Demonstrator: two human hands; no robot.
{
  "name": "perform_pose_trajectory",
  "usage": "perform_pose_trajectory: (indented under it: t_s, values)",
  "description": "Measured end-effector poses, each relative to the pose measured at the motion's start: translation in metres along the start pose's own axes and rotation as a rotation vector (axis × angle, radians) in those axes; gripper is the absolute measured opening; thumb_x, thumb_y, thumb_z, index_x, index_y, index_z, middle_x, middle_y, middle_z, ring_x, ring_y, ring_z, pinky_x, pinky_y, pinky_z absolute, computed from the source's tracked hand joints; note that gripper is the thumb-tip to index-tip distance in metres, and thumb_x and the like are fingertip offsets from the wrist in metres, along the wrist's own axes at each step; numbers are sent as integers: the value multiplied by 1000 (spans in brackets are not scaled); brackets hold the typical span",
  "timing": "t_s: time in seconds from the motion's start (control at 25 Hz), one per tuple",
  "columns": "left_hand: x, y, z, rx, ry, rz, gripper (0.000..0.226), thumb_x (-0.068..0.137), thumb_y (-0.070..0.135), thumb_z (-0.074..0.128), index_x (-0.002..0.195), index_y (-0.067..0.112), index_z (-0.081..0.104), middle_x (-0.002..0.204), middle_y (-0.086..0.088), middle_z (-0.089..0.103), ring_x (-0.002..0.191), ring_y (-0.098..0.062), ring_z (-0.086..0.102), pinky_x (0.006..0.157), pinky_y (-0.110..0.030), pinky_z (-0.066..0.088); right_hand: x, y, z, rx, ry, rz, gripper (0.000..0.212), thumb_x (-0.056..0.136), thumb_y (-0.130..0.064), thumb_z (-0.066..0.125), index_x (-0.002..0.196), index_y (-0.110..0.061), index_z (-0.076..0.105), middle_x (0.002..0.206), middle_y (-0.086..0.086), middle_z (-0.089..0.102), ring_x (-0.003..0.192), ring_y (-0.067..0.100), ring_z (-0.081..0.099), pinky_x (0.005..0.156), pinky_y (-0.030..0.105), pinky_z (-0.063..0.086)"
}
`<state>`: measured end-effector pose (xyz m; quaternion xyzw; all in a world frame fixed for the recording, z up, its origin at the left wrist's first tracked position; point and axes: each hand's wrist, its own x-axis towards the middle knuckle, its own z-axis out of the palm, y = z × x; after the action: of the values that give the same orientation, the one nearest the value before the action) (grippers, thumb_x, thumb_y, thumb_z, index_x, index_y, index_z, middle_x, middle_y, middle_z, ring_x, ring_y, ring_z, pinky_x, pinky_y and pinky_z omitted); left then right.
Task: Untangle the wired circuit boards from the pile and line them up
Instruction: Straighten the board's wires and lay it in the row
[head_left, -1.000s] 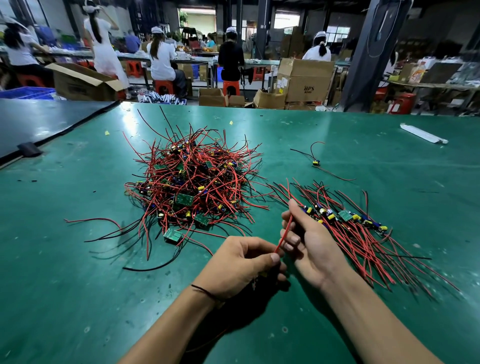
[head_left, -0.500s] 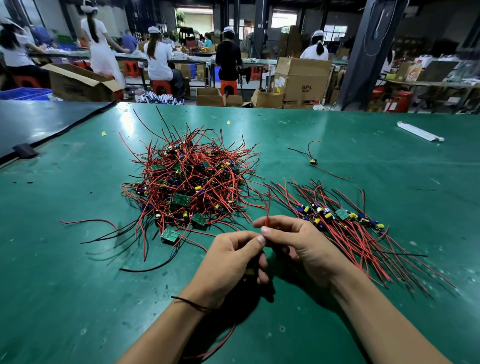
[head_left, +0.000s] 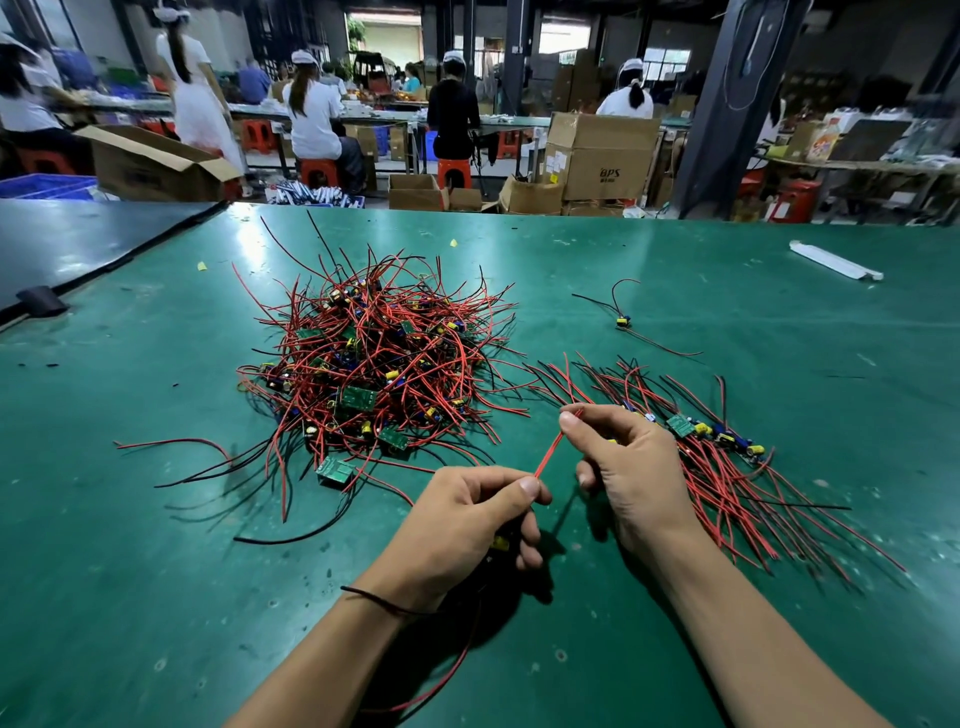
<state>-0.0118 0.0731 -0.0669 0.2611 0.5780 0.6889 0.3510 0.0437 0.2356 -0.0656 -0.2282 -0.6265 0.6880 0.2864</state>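
- Far left: bare green tabletop (head_left: 130, 519), just a few stray wire ends reaching out from the heap.
- Left of centre: the pile (head_left: 374, 364), a knot of red and black wires with small green boards buried in it. One board (head_left: 335, 472) lies loose at the near edge, the easiest next pick by my read.
- Centre: left hand (head_left: 467, 525), fingers (head_left: 525, 487) curled, thumb and forefinger pinching the lower end of a red wire (head_left: 550, 457). A yellow part peeks out under the palm, so I'd guess the board sits in that hand; can't confirm.
- The wire runs taut up to the right hand (head_left: 628, 467), whose fingers (head_left: 574, 422) pinch its upper end, the rest curled in.
- Handling: boards look light and rigid. The wires look thin and springy and likely to snag on their neighbours. I'd hold the board edge and slide along the wire, no yanking at the solder joints.
- Right: the finished row (head_left: 727, 467), boards side by side with wires fanned toward me, just beside the right hand.
- Behind it: one stray board (head_left: 623, 321) with its wires, apart from both groups.
- Far right: a white strip (head_left: 831, 260), well apart.
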Motion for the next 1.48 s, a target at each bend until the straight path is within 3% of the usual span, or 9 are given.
perform_pose_trajectory:
  t_s: [0.12,0.4,0.6,0.88,1.0,1.08,1.24,1.32,1.48]
  values:
    - [-1,0,-1,6,-3,1,19,97,13,56,89,1,69,61,-10,59,49,-20,59,50,-24,49,0,-2,7,79,45,-3,13,91,-19,72,81,-12,71,60,0,59,35,9,40,37,16,29]
    - [-2,1,-1,83,-8,22,19,96,14,57,93,1,71,65,-9,63,53,-19,63,52,-23,50,-1,-26,-1,780,-188,513,19,82,-18,63,68,-5,63,56,-1,46,29,4,28,30,15,24]
    - [-3,1,1,16,-11,16,19,96,11,57,95,-1,71,69,-11,64,55,-20,64,53,-25,53,-2,-30,-7,839,-251,592,18,82,-19,64,69,-6,64,56,-2,47,27,4,29,30,13,21]
    - [3,1,2,-80,216,34,17,98,11,53,96,-3,62,74,-19,69,62,-28,69,53,-30,57,-6,-16,3,341,-169,332,38,69,-43,78,92,-14,75,67,-3,57,40,6,36,36,21,31]
    - [6,6,-2,-165,364,97,14,98,13,53,93,4,63,83,-17,73,72,-26,72,55,-33,59,-17,-2,10,-264,-237,-24,7,84,-22,79,90,-21,75,72,-5,62,47,7,48,48,24,38]
    - [8,12,-6,-279,445,127,14,98,13,53,93,5,63,90,-18,72,77,-27,71,62,-38,60,-20,8,14,-593,-272,-308,21,87,-15,77,104,-27,73,79,-11,65,55,-1,53,57,17,41]
    - [10,18,-10,-503,499,91,16,100,13,48,92,4,59,95,-19,68,83,-27,68,78,-37,58,-29,10,20,-834,-417,-542,60,82,-28,78,136,-35,54,113,-17,64,92,-1,61,83,23,50]
    - [10,19,-10,-582,470,55,16,101,14,46,93,5,56,94,-18,68,81,-26,69,74,-39,59,-34,12,25,-877,-437,-654,57,83,-35,74,136,-35,55,119,-14,64,105,8,62,88,28,52]
    - [11,20,-13,-647,437,8,14,101,14,44,97,9,56,97,-17,71,89,-27,70,80,-39,56,-38,14,34,-531,-327,-636,31,88,-19,73,118,-24,74,96,-14,73,80,-7,63,74,10,45]
